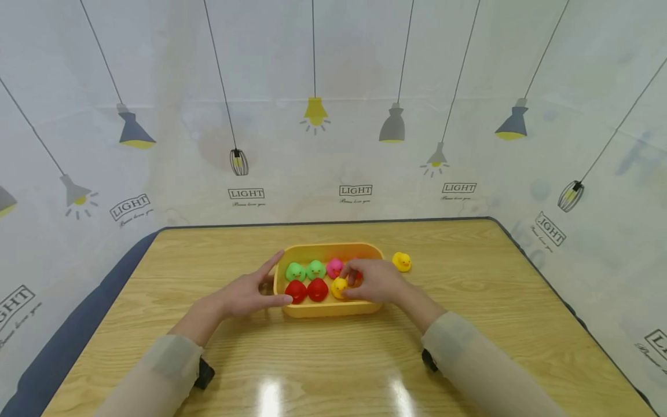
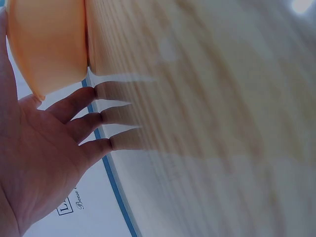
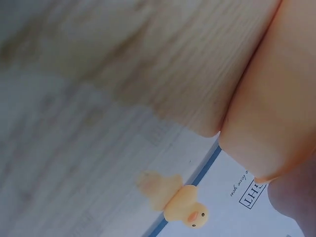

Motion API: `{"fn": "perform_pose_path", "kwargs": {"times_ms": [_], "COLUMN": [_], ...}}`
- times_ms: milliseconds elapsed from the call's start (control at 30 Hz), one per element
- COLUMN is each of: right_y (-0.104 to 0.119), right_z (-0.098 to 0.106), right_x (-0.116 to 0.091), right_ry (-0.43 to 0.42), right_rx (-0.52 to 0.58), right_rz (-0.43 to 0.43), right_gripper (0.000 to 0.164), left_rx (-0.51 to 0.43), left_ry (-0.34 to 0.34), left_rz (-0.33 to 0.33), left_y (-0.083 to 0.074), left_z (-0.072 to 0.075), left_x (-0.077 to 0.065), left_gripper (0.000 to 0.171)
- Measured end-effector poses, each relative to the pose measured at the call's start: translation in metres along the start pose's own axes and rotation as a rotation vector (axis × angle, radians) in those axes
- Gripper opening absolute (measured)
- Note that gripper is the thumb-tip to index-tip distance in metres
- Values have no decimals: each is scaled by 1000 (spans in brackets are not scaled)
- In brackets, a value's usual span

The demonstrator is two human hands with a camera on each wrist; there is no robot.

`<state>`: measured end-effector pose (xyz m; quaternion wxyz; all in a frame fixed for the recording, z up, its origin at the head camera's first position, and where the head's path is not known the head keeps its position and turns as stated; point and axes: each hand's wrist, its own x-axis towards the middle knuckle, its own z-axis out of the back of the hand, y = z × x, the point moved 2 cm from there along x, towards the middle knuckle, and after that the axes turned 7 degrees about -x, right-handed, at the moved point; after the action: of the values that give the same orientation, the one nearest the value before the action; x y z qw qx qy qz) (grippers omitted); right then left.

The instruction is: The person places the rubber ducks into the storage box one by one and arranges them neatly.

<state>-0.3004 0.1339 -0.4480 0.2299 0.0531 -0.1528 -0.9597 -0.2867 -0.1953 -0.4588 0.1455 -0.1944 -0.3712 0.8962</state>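
A yellow-orange plastic basket (image 1: 318,311) with rubber ducks in it stands mid-table. My left hand (image 1: 242,294) rests at its left end, thumb over the near rim and index finger at the far rim. In the left wrist view the other fingers (image 2: 81,101) spread out straight, tips down at the table. Inside the basket my right hand (image 1: 377,280) pinches a yellow rubber duck (image 1: 339,288) between thumb and fingers. Two green ducks (image 1: 315,270) and a pink duck (image 1: 335,267) sit along the back, two red ducks (image 1: 317,290) in front. Another reddish duck is mostly hidden behind the right hand.
A second yellow rubber duck (image 1: 402,262) stands on the wooden table (image 1: 323,353) just right of the basket. Beyond the table's dark far edge hangs a pale curtain (image 1: 354,156) printed with lamps, which also runs along both sides.
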Motion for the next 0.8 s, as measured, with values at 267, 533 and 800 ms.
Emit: {"fn": "perform_pose_path", "kwargs": {"times_ms": [267,533,800], "right_y": [1,0,0], "right_z": [0,0,1], "right_x": [1,0,0], "right_ry": [15,14,7], "right_rx": [5,8,9], "right_rz": [2,12,9], "right_gripper": [28,26,24], "left_rx": [8,1,17], "left_ry": [-2,-2,0], "left_rz": [6,15,-8], "left_y": [3,3,1], "left_z": [1,0,1], "left_x": [1,2,1], "left_gripper": [114,112,114]}}
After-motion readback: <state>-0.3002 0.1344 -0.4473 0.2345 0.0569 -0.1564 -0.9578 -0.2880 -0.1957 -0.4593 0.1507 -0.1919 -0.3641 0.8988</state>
